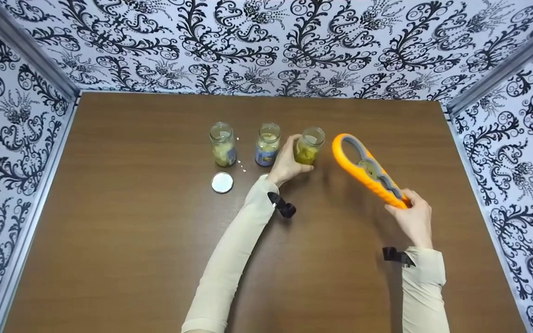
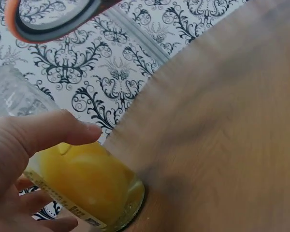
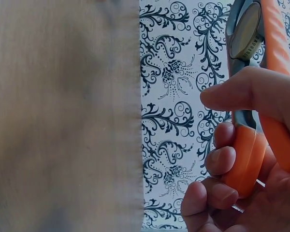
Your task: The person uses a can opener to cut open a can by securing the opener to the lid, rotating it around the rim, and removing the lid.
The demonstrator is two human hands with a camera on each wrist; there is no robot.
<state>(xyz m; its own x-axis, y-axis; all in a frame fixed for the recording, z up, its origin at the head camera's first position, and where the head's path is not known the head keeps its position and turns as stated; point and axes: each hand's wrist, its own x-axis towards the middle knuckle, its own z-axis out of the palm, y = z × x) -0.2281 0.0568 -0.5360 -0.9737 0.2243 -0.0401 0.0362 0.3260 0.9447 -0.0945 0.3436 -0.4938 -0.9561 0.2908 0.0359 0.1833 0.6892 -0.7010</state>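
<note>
My left hand (image 1: 289, 162) holds the rightmost glass jar (image 1: 309, 152), thumb and fingers curled round its side. Yellow-green pieces fill its lower part, as the left wrist view shows up close on the jar (image 2: 87, 183); no lid is on it. My right hand (image 1: 414, 217) grips the end of an orange and grey multi-hole jar opener (image 1: 356, 171), held up right of that jar. A round gold-coloured disc (image 3: 246, 31) sits in one of its holes. Left of my left hand stand a lidless jar with a blue label (image 1: 266, 150) and another lidless jar (image 1: 223, 150) with pale contents.
A round white lid (image 1: 222, 182) lies on the brown table (image 1: 155, 259) in front of the leftmost jar. Small white crumbs (image 1: 242, 165) are scattered beside that jar. Black-and-white patterned walls (image 1: 266, 51) close off the back and both sides.
</note>
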